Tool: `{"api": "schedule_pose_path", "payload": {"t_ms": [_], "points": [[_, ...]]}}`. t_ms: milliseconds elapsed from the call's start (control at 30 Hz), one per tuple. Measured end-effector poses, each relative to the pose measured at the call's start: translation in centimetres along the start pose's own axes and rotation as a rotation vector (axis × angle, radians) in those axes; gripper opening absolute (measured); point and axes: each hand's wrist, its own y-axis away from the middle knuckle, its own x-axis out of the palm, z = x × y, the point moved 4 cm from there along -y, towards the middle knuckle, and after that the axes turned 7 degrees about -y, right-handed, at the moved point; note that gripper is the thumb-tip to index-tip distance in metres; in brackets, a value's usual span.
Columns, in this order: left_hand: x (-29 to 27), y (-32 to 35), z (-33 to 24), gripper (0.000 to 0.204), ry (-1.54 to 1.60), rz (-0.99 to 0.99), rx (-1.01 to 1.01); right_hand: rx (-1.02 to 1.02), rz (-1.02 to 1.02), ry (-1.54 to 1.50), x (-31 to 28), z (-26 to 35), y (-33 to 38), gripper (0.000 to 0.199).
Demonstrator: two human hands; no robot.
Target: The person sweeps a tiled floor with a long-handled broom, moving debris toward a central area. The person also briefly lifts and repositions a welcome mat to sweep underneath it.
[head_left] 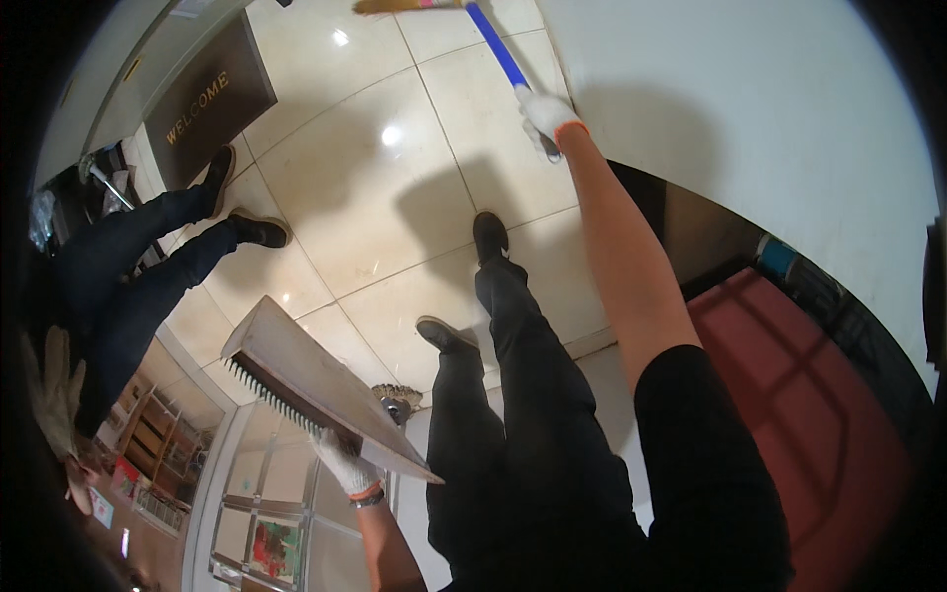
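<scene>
My right hand (545, 116), in a white knit glove with an orange cuff, is closed round the blue handle of a broom (496, 44) at the top of the view. The broom's tan bristles (409, 5) lie partly past the upper edge. Lower left, my left hand (343, 462), gloved the same way, grips a grey dustpan (321, 373) with a row of pale comb teeth along one edge. The dustpan is tilted and held off the floor, beside my legs. Its inside is mostly turned away.
Glossy cream tiles (365, 187) cover the floor. A dark doormat (212, 104) lies far left. Another person's legs (148, 237) and gloved hand (54, 385) are at the left. A white panel (750, 109) and a red surface (789, 395) stand right. A shaggy mop-like head (398, 400) rests behind the dustpan.
</scene>
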Motion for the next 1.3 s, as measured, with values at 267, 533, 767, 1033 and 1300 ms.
{"api": "schedule_pose_path", "payload": {"t_ms": [267, 533, 767, 1033, 1300], "points": [[1.0, 5.3, -4.6, 0.067, 0.116, 0.001, 0.092, 0.358, -0.069, 0.374, -13.8, -40.3, 30.9, 0.063], [0.2, 6.7, -6.8, 0.067, 0.172, -0.161, 0.238, 0.9, 0.238, 0.419, -22.6, -41.0, 39.0, 0.036], [-1.9, 7.1, -5.8, 0.071, 0.241, -0.282, 0.379, 0.438, 0.179, 0.398, -18.1, -27.4, 25.8, 0.029], [-14.5, 14.2, -10.7, 0.06, 0.515, -0.534, 0.371, 0.137, 0.147, 0.417, -10.6, -7.6, 32.9, 0.035], [-21.7, 6.2, -8.2, 0.047, 0.401, -0.711, 0.425, -0.017, 0.449, -0.02, 0.5, 12.4, 25.1, 0.04]]}}
